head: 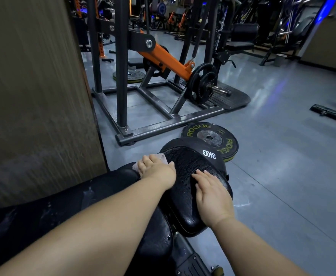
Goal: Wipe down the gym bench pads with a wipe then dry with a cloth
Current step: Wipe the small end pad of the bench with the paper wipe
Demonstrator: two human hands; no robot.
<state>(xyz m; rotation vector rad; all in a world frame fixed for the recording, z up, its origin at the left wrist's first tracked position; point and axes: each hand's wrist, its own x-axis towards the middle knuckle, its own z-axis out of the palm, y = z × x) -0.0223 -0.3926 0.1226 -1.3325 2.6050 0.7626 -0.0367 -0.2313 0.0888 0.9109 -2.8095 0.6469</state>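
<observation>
A black textured pad marked "3KG" lies on the end of the black bench pad, its surface wet with droplets. My left hand presses a pale wipe down at the pad's left edge, fingers spread over it. My right hand lies flat on the right side of the black pad, fingers straight. Most of the wipe is hidden under my left hand.
A wooden panel stands close on the left. A black and orange plate-loaded machine stands ahead on a steel frame. A Rogue weight plate lies on the grey floor just beyond the pad. More gym equipment fills the back.
</observation>
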